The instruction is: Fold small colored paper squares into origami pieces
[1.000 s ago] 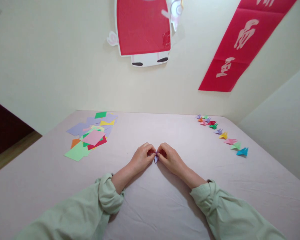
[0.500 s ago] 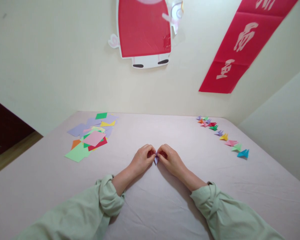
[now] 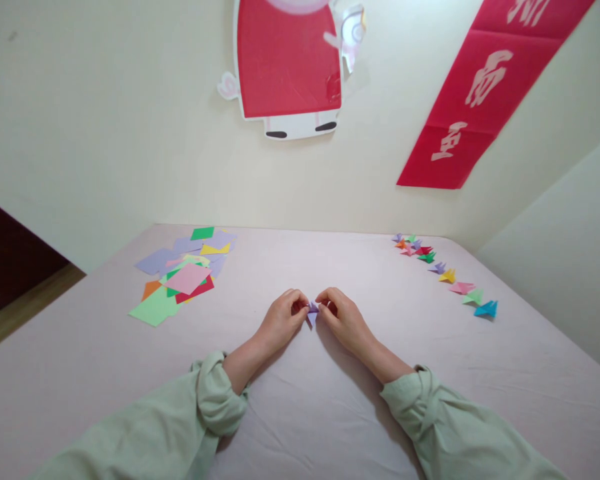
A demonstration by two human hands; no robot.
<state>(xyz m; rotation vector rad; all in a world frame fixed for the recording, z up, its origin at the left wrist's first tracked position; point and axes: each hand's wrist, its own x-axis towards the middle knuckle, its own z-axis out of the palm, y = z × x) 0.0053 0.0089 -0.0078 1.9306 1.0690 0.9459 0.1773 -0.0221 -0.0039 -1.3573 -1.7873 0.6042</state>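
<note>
**Purple fold between both hands, left pinching**

Head view: purple paper, folded small, sits mid-table between the fingertips. Left hand has thumb and index pinched closed on its left edge. Right hand has thumb and index nearly together at its right tip; can't tell if they grip it. Table also carries loose sheets far left, overlapping, and a row of multicoloured folded pieces far right.

Paper piece between sheets and figures
</note>
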